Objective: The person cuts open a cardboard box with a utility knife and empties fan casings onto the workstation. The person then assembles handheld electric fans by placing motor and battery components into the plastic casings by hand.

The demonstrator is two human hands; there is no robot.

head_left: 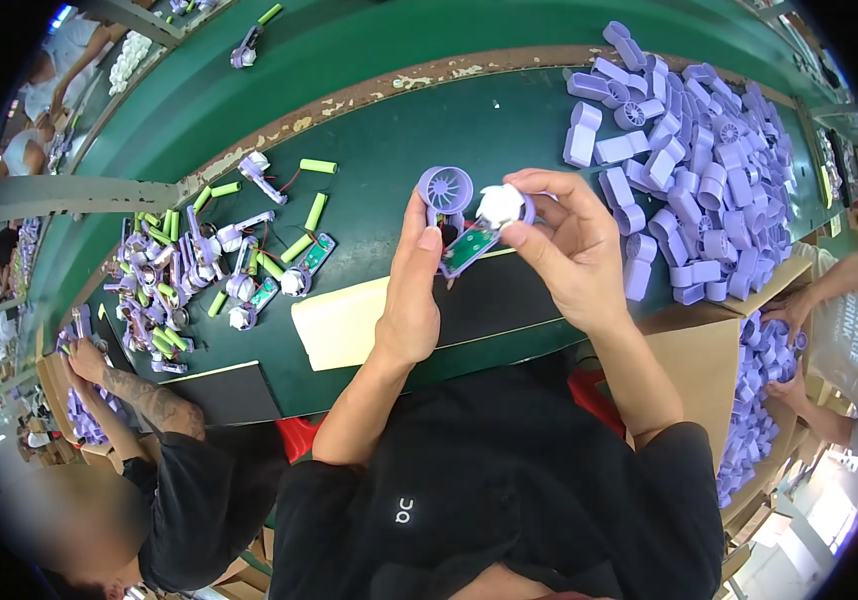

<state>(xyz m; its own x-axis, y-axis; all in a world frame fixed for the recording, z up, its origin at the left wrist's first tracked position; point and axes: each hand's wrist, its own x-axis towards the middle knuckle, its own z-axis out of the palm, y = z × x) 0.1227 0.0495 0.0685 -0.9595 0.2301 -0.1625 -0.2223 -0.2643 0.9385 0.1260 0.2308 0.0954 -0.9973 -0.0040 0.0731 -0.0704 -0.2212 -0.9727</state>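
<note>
My left hand (409, 300) is closed around a purple plastic fan housing (446, 190), its round spoked end facing up. In my right hand (584, 250), the fingertips pinch a fan assembly with a white fan wheel (499, 206) on a purple frame. A green circuit board (469, 243) belongs to that frame and lies between the two hands, close against the housing. How far the two parts touch is partly hidden by my fingers. Under my hands lie a black mat (494, 305) and a yellow sheet (344, 322).
Purple housings (709, 180) are heaped at the right. Wired fan assemblies (194, 255) with green battery cells are piled at the left. A cardboard box (684, 370) of housings stands at the lower right, with another person's hands (792, 385) in it. A tattooed forearm (154, 400) reaches in at left.
</note>
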